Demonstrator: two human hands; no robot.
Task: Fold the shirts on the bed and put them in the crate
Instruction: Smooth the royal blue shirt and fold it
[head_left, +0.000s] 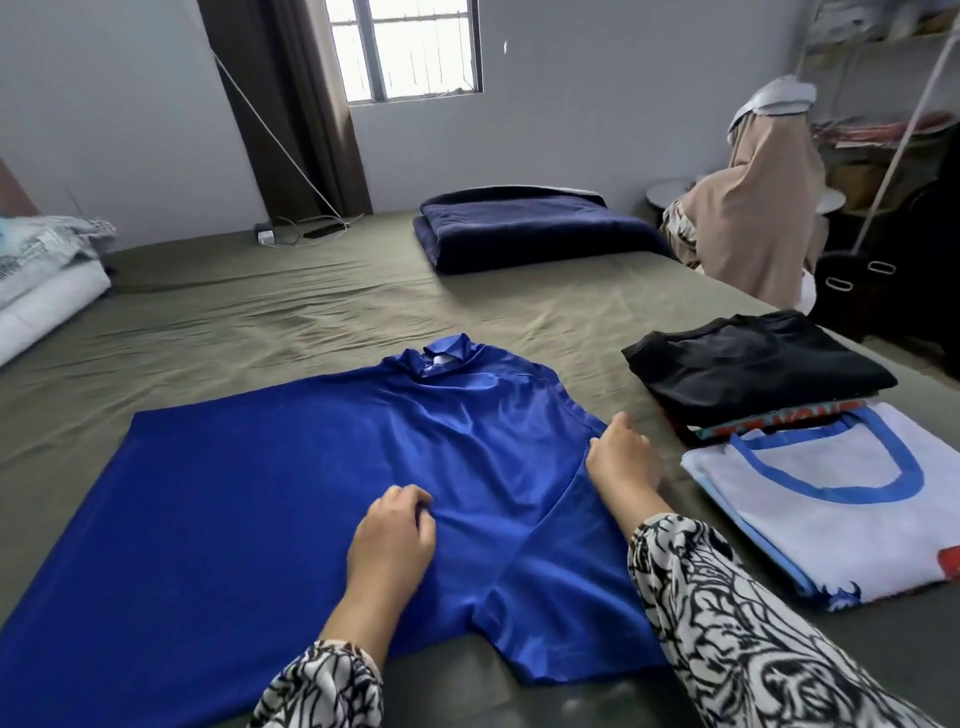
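Left hand pinching glossy blue shirt at its middle; right hand, fingers curled, gripping the fabric by the near sleeve. Shirt spread flat on olive bed, collar far. Right: folded white shirt, then black stack.

A folded navy blanket is laid at the far end of the olive sheet, white bedding is piled at the left edge, a brown curtain is hung beside the window, and a beige garment is draped by the shelves.
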